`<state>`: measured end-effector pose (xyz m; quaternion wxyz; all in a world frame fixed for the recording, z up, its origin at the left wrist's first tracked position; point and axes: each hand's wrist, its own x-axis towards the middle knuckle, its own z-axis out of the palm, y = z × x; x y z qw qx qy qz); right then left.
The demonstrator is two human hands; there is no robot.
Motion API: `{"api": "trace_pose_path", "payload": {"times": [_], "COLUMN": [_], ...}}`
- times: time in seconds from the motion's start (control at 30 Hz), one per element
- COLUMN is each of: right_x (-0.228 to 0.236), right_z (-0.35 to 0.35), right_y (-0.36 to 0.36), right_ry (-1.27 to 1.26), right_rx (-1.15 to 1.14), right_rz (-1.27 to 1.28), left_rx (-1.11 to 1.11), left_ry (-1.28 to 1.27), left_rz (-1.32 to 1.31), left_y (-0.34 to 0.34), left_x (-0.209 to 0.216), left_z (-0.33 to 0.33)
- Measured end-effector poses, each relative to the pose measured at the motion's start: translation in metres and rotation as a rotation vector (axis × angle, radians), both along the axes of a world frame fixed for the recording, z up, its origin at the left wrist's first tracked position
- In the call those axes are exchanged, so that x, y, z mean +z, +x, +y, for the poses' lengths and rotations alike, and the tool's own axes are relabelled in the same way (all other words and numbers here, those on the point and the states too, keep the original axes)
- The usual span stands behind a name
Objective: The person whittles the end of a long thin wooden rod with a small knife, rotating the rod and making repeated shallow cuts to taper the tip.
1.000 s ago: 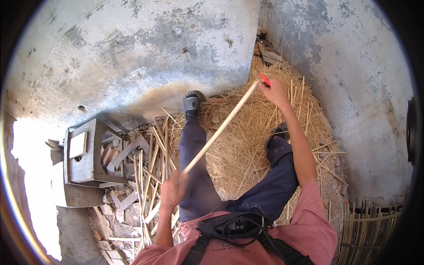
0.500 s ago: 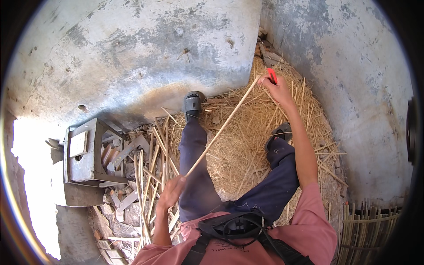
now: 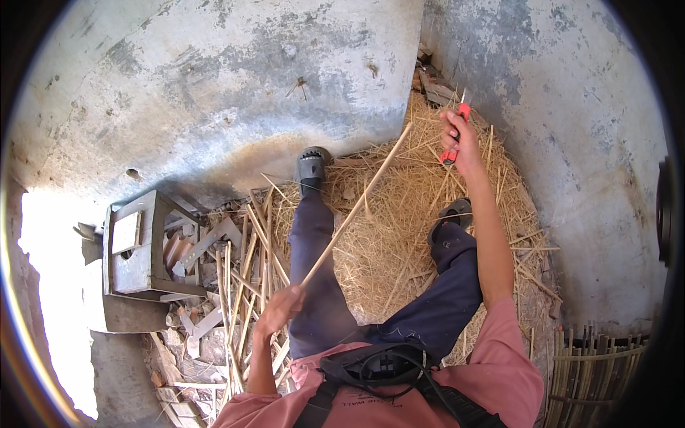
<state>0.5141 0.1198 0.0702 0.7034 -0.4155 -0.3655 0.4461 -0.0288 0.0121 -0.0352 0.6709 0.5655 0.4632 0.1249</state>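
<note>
Plenty of pale shavings (image 3: pixel 389 246) lie beneath the long slender stick (image 3: pixel 356 207), which looks light, stiff and slightly springy, perhaps splintery; its lower end, the sensible hold, sits within closed fingers of the left hand (image 3: pixel 280 308). The right hand (image 3: pixel 465 143) curls tightly round a red knife (image 3: pixel 464 113).

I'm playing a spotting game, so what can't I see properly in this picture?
All in the head view:
Pale stick: its near end is hidden by the left hand.
Red knife: the handle's middle is covered by the right hand.
Row of sticks: cut off by the picture's edge.
Black object, far right: too dark to name.
</note>
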Motion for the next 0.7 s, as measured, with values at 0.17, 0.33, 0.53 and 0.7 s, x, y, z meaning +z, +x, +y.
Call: {"api": "trace_pose_path", "payload": {"times": [0.17,0.33,0.53,0.7], "right_x": [0.003,-0.005,-0.011,-0.006], "right_z": [-0.004,-0.003,0.001,-0.005], "right_y": [0.001,0.003,0.016,0.026], "right_ry": [-0.016,-0.072,-0.015,-0.003], "right_rx": [-0.108,-0.195,-0.433,-0.543], "right_rz": [-0.093,-0.318,-0.271,-0.226], "left_rx": [0.032,0.088,0.123,0.165], "left_ry": [-0.067,-0.164,-0.221,-0.19], "left_rz": [-0.041,-0.179,-0.31,-0.311], "left_y": [-0.004,0.004,0.01,0.008], "left_x": [-0.004,0.008,0.02,0.018], "left_z": [0.001,-0.002,0.0,0.002]}}
